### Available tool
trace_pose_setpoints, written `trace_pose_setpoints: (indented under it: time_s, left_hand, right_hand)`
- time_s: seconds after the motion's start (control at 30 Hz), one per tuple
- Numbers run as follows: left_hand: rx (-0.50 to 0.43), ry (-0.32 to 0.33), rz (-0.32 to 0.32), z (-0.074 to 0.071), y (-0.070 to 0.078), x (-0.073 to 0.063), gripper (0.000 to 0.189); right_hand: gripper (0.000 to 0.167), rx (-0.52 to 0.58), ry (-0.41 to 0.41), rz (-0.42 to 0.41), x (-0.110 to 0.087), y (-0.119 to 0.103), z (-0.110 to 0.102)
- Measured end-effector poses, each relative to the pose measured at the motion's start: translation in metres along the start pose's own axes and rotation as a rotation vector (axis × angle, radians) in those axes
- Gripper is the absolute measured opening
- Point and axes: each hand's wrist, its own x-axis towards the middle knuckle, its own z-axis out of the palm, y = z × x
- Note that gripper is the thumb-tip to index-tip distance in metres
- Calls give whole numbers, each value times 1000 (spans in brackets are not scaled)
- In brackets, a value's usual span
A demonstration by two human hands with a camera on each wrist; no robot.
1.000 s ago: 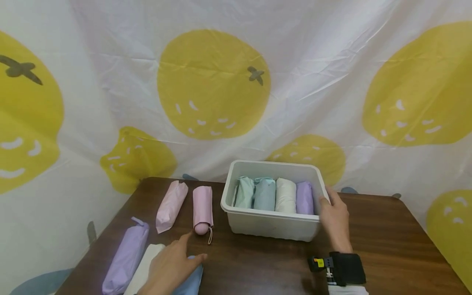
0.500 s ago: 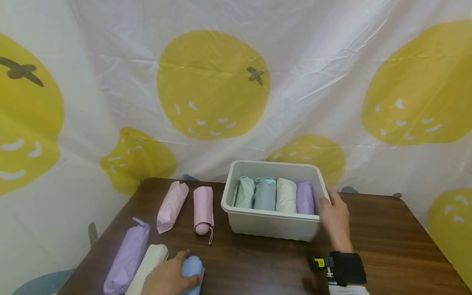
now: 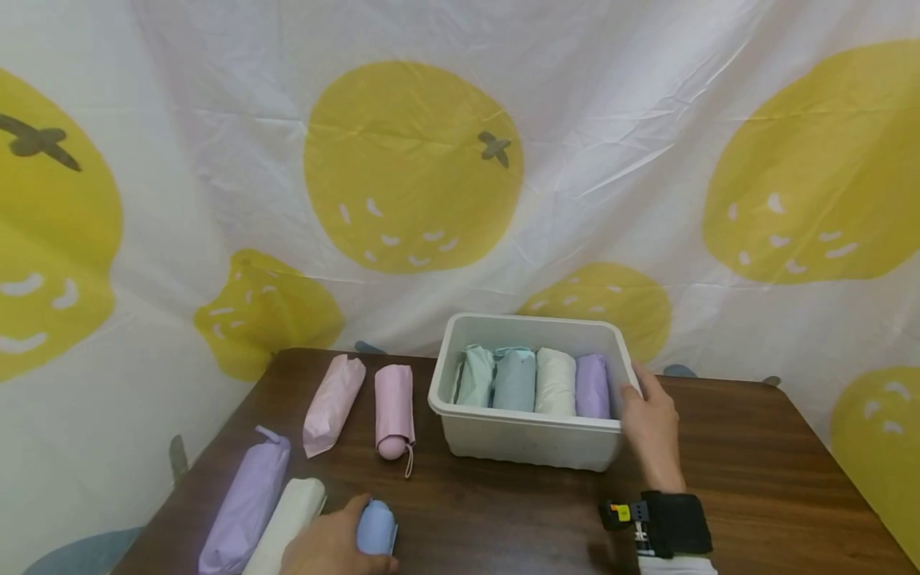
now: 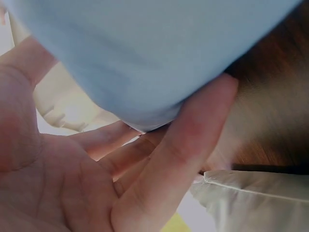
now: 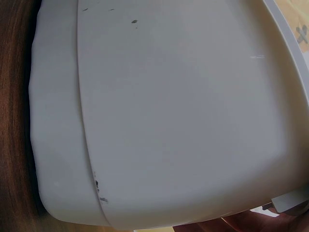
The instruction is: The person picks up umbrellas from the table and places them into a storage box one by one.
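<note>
My left hand is at the table's front, curled round a light blue folded umbrella, whose rounded end points away from me. In the left wrist view the blue cloth lies between thumb and fingers. My right hand grips the right rim of a white plastic box; its smooth outer wall fills the right wrist view. Inside the box stand a mint roll, a grey-blue one, a white one and a purple one, side by side.
Left of the box lie a pink folded umbrella with a wrist strap and a pale pink wrapped one. A long purple pouch and a white one lie beside my left hand. A lemon-print cloth hangs behind the table.
My left hand has drawn back toward the table's front edge and closed round the blue umbrella. My right hand and the box have stayed in place.
</note>
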Motion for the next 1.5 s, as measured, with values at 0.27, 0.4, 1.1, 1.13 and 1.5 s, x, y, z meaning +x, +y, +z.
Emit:
trace_pose_setpoints:
  time_s: [0.27, 0.4, 1.1, 1.13, 1.5]
  left_hand:
    - [1, 53, 37, 3, -1, 2, 90]
    - [6, 76, 54, 2, 3, 2, 88]
    - [-31, 317, 181, -26, 45, 9, 85]
    - [-32, 328, 184, -28, 45, 9, 85]
    - [-56, 450, 232, -50, 59, 16, 83]
  right_hand:
    - [55, 13, -4, -4, 0, -2, -1]
    - [55, 9, -17, 2, 0, -1, -1]
    - [56, 25, -8, 6, -1, -1, 0]
    - [56, 26, -8, 7, -1, -2, 0]
    - [56, 28, -6, 6, -2, -1, -1]
